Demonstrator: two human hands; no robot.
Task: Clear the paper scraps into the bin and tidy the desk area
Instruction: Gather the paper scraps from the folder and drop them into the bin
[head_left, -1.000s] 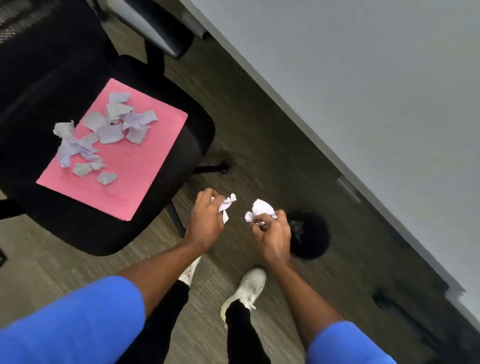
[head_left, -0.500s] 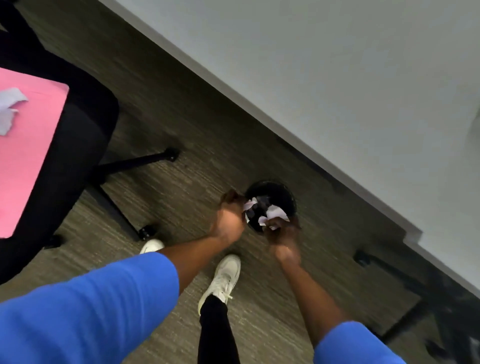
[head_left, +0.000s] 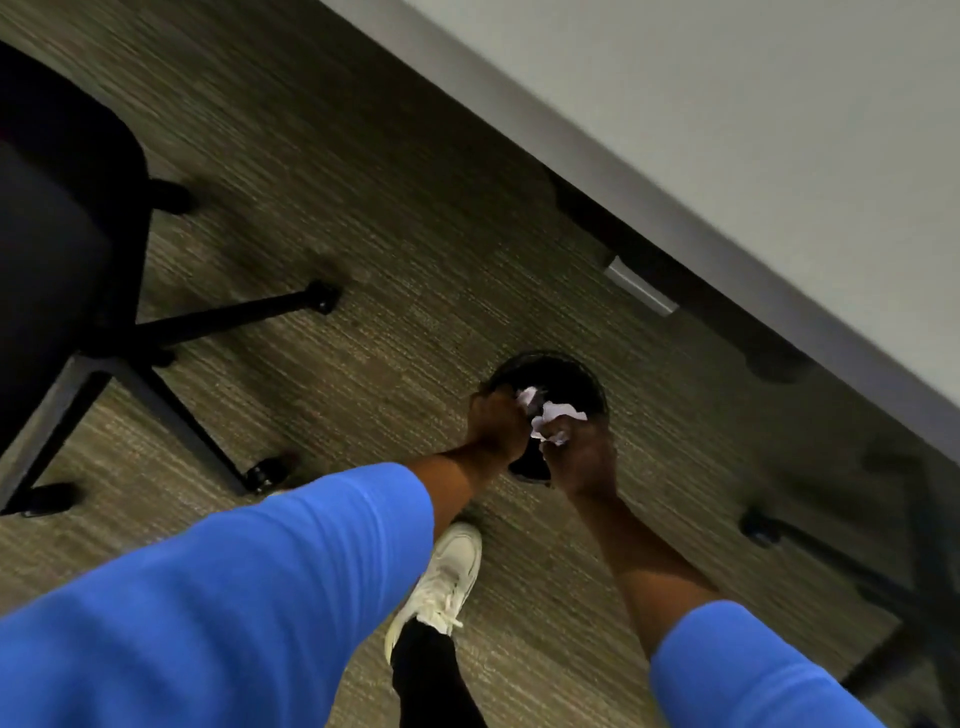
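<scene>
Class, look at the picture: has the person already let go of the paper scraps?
No: both the left hand and the right hand hold crumpled paper scraps above the black bin.

The round black waste bin (head_left: 563, 376) is set on the grey striped carpet floor (head_left: 363, 218), near the middle of the view. Directly over its near rim the left hand (head_left: 496, 423) and the right hand (head_left: 584, 460) are held side by side, with the crumpled white paper scraps (head_left: 550, 418) gathered between them. The pale grey worktop (head_left: 727, 130) is placed beyond the bin, to the far right. The black office chair (head_left: 67, 218) is positioned well apart to the left. A white lace-up sneaker (head_left: 447, 582) is planted on the floor near the bin's near side, between the two arms.
</scene>
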